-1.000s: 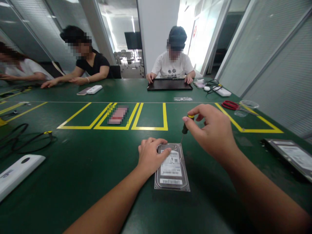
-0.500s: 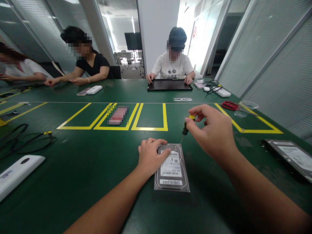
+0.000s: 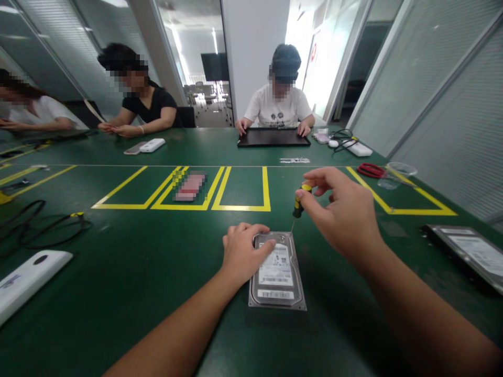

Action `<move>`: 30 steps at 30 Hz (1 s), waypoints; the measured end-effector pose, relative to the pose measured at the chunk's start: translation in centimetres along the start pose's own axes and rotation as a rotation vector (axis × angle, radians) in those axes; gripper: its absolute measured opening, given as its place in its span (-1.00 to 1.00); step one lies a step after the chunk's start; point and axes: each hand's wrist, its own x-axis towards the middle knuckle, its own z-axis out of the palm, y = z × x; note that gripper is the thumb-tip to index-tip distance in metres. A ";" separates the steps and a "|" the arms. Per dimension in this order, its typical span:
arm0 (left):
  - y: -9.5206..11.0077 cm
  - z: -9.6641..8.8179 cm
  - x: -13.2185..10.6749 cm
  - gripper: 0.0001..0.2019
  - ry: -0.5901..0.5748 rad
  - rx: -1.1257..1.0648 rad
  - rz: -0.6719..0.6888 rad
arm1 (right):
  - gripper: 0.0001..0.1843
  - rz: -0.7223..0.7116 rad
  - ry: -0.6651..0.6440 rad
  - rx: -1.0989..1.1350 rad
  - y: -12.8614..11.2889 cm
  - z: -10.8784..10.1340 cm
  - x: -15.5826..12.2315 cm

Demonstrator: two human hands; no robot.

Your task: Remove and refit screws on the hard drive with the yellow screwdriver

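A silver hard drive (image 3: 275, 298) with white labels lies flat on the green table. My left hand (image 3: 245, 251) grips its upper left edge, thumb on the label and fingers along the far left side. In my right hand (image 3: 341, 209) is a small yellow-and-black screwdriver (image 3: 298, 209), pinched by the handle between thumb and fingers. It stands slightly tilted, its thin tip at the drive's far right corner. Whether the tip sits in a screw is too small to tell.
A second hard drive (image 3: 471, 254) lies at the right. Beyond are a clear plastic cup (image 3: 389, 181), a red cable (image 3: 370, 170) and a phone (image 3: 190, 187) among yellow tape marks. A white power bank (image 3: 33, 280) and black cables (image 3: 51, 230) lie left. Opposite, a person holds a black panel (image 3: 274, 137).
My right thumb and the screwdriver handle have shifted very slightly left, the tip staying at the same corner. My left hand and the drive look unmoved. A co-worker's hands at the left came together.
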 end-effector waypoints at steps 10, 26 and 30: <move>0.1 -0.1 0.0 -0.71 -0.009 0.006 -0.005 | -0.88 -0.045 -0.009 -0.006 -0.1 0.3 0.1; 0.1 -0.1 0.0 -0.71 -0.007 0.003 -0.007 | -0.87 -0.056 0.012 0.005 -0.2 0.5 0.0; 0.2 -0.2 0.0 -0.71 -0.011 0.002 -0.008 | -0.93 -0.068 0.023 -0.004 0.0 0.5 0.0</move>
